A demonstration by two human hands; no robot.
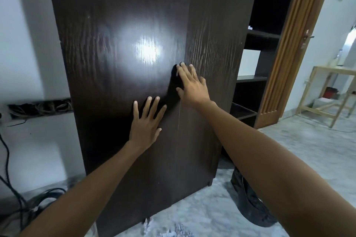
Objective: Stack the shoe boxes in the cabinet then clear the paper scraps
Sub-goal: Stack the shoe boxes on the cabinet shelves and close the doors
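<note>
A tall dark-brown wooden cabinet (115, 44) fills the view, its two doors closed and meeting at a seam near the middle. My left hand (147, 124) lies flat on the left door, fingers spread, holding nothing. My right hand (192, 84) presses flat on the right door just beside the seam, a little higher than the left. Grey-white paper scraps (179, 230) lie on the floor at the cabinet's foot. No shoe boxes show on this side; whatever is inside the cabinet is hidden by the doors.
Open dark shelves (252, 79) stand right of the cabinet, with a white box (249, 62) on one. A black bag (250, 202) lies on the floor at right. Cables (11, 188) trail along the left wall. A wooden-frame table (327, 90) stands far right.
</note>
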